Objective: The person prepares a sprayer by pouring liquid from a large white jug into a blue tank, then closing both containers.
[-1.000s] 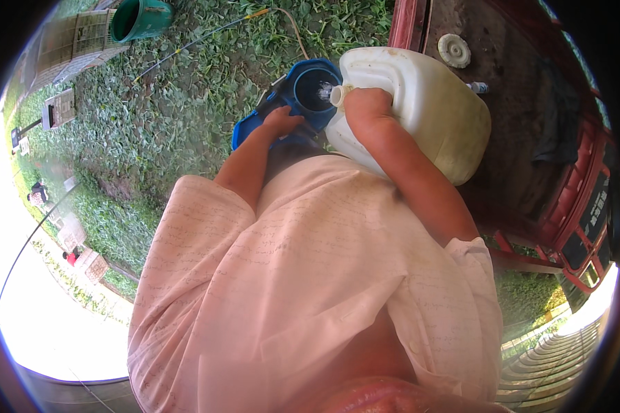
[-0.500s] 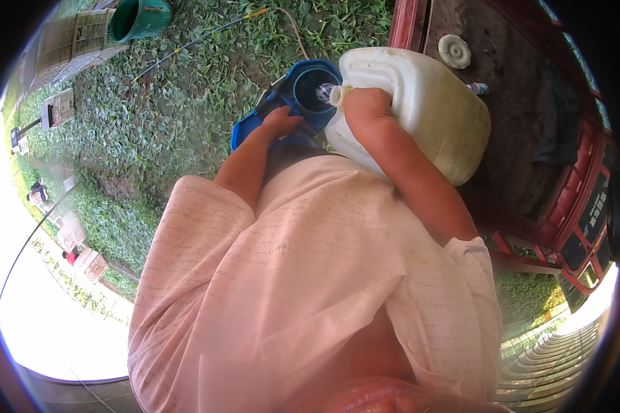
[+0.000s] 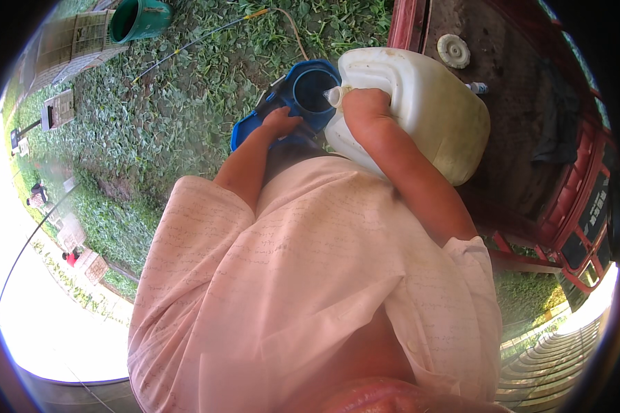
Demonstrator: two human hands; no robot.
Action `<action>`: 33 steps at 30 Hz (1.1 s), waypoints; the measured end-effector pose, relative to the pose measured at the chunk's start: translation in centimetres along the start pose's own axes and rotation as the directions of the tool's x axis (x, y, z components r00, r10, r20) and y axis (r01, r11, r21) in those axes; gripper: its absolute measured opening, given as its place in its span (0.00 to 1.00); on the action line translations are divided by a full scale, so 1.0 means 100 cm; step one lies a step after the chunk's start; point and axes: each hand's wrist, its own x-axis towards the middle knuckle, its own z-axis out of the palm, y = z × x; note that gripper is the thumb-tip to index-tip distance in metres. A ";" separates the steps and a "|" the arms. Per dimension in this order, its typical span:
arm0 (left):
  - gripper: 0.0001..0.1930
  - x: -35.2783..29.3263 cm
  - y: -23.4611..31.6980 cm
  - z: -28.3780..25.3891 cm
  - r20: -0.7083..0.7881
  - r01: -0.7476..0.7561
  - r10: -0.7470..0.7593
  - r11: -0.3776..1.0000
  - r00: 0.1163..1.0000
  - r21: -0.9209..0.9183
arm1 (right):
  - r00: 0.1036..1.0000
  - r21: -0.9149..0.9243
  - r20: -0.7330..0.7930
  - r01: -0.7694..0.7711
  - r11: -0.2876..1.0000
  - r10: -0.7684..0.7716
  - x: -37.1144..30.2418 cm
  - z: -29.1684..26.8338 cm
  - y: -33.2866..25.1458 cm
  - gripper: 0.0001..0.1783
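Note:
My right hand (image 3: 366,104) is closed round the handle near the neck of a large white plastic jug (image 3: 441,103). The jug lies tipped, its mouth (image 3: 335,96) pointing left over the round opening of a blue sprayer tank (image 3: 244,129). A small clear stream of liquid shows at the mouth. My left hand (image 3: 282,122) grips the near side of the tank, just left of the opening; its fingertips are partly hidden.
Right of me is a red vehicle's cargo bed (image 3: 523,165), with a round white lid (image 3: 454,51), a small bottle (image 3: 477,88) and dark cloth (image 3: 558,131). A spray wand (image 3: 207,43) lies across leafy ground plants (image 3: 186,103). A green bucket (image 3: 151,19) stands far left.
The stream from the jug's mouth has become thinner and shorter. Both hands, the jug and the blue tank stay almost where they were.

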 end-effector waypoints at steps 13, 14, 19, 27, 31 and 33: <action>0.36 -0.005 0.004 -0.001 -0.003 -0.004 0.003 1.000 1.000 -0.026 | 1.000 0.012 -0.010 -0.006 1.000 0.006 0.000 0.008 0.002 0.07; 0.36 -0.006 0.004 -0.002 -0.005 -0.003 0.003 1.000 1.000 -0.030 | 1.000 0.019 -0.009 -0.001 1.000 0.001 0.000 0.006 0.001 0.07; 0.36 -0.009 0.006 -0.004 0.002 -0.001 0.001 1.000 1.000 -0.031 | 1.000 0.025 0.003 -0.003 1.000 0.003 -0.001 0.006 0.001 0.08; 0.37 -0.004 0.000 -0.001 0.008 0.011 -0.011 0.999 1.000 -0.032 | 1.000 0.028 -0.003 0.004 1.000 -0.004 -0.001 0.004 -0.001 0.07; 0.37 -0.008 0.004 -0.003 0.005 0.012 -0.012 1.000 1.000 -0.005 | 1.000 -0.023 -0.001 0.004 1.000 -0.004 -0.001 0.003 -0.003 0.07; 0.37 -0.009 0.004 -0.003 -0.001 0.010 -0.010 1.000 1.000 0.000 | 1.000 -0.014 -0.014 0.004 1.000 -0.004 -0.001 0.005 -0.002 0.07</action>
